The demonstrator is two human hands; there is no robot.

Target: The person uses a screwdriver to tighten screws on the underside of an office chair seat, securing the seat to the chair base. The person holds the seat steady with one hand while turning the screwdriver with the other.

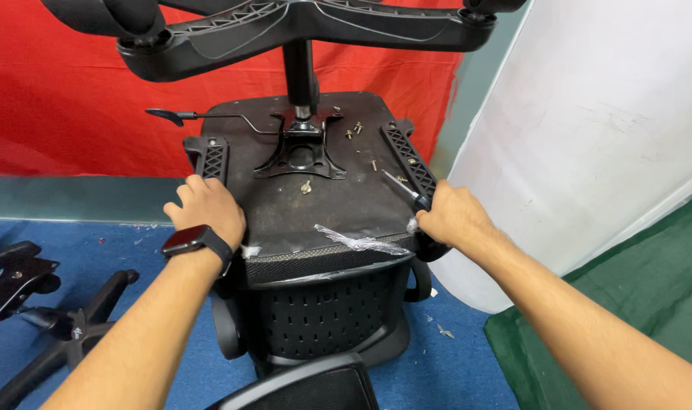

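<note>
Head view. Upturned office chair, underside up, at centre; star base at 12 o'clock, on the column. Left hand, at 9 o'clock, palm down, fingers curled over the left armrest bracket; smartwatch on the wrist. Right hand, at 3 o'clock, closed on a screwdriver by the right armrest bracket. Loose screws on the seat board at 1 o'clock. Spare star base on the blue floor at 8 o'clock.

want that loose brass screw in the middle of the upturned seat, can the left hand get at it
Probably yes: the left hand rests on the black seat underside's edge, and the small brass screw lies on open surface with nothing between them.
</note>
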